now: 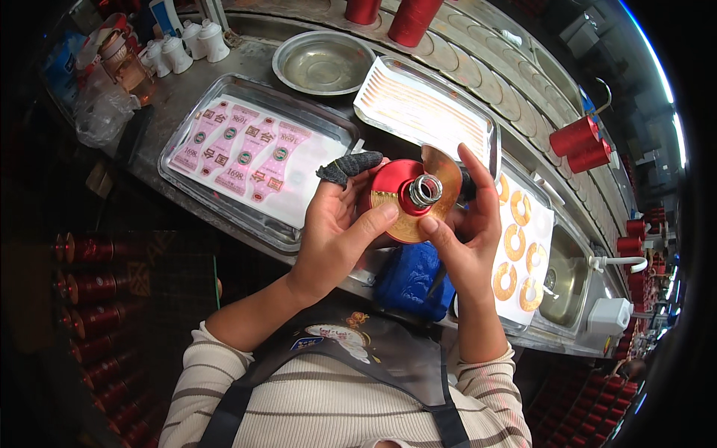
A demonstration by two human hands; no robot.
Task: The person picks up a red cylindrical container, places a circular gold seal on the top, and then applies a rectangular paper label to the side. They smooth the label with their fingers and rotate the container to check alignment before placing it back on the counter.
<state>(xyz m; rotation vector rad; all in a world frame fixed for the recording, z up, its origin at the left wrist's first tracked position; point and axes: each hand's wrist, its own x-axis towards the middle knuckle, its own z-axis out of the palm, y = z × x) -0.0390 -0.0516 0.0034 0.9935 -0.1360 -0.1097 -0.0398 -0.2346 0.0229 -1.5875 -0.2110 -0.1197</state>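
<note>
Between my hands is a red bottle (390, 178), its clear threaded neck (425, 191) turned up toward me. My left hand (334, 224) is closed round its left side, the thumb pressing on the shoulder; dark knitted fabric covers one fingertip. A gold C-shaped label (445, 181) curves round the neck. Part of it lies along the shoulder, while its upper end stands up off the bottle. My right hand (478, 239) grips the label and the bottle's right side, thumb on the label's lower edge and forefinger raised. The bottle's lower body is hidden.
Pink printed labels lie in a metal tray (168, 170) at left. Behind are a metal basin (282, 71) and a tray of gold-striped sheet (418, 101). More gold labels (515, 243) lie at right beside a sink (571, 280). A blue cloth (414, 280) sits below my hands; red bottles (575, 138) stand on the conveyor.
</note>
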